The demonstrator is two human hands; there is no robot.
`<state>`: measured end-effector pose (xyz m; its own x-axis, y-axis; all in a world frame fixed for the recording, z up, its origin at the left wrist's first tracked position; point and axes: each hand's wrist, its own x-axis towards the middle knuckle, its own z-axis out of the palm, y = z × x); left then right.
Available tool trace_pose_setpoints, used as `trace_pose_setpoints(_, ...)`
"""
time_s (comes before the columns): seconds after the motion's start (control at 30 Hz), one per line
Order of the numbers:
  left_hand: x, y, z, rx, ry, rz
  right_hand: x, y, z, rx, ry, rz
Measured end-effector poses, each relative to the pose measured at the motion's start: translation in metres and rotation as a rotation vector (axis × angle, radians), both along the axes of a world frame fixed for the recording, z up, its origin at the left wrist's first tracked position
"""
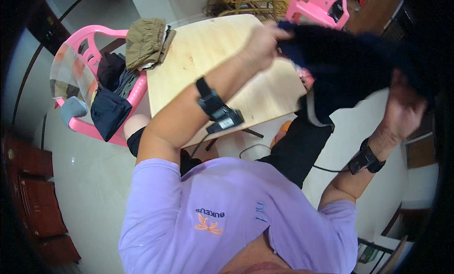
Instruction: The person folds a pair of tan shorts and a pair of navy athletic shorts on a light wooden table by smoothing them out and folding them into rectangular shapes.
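Note:
A dark navy or black garment hangs stretched between my two raised hands, to the right of the pale wooden table. My left hand grips its left end above the table's right part, slightly blurred. My right hand holds its other end farther right, beyond the table, partly in shadow with its fingers partly hidden by the cloth. A light-coloured trim shows on the lower edge of the garment. Folded khaki clothing lies at the table's upper left corner. Both my wrists wear black strapped devices.
The wooden table stands before me. A pink plastic chair at left holds dark clothes and a checked cloth. Another pink chair stands beyond the table. Cables run near my arms. Red-brown wooden furniture is at far left.

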<state>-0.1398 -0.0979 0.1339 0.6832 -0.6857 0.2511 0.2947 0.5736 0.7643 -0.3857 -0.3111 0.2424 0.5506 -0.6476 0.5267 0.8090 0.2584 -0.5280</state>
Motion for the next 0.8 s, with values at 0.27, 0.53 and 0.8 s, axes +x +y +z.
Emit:
trace_pose_setpoints(0.27,0.116,0.163,0.031,0.151,0.14,0.584,0.036,0.139,-0.114,-1.346,0.217,-0.134)
trace_pose_setpoints(0.53,0.123,0.349,-0.092,0.854,-0.014,0.944,0.052,0.145,-0.17,-1.539,0.643,0.484)
trace_pose_setpoints(0.8,-0.063,0.303,-0.122,1.061,-0.429,0.632,0.129,0.013,-0.199,-1.533,1.147,-0.36)
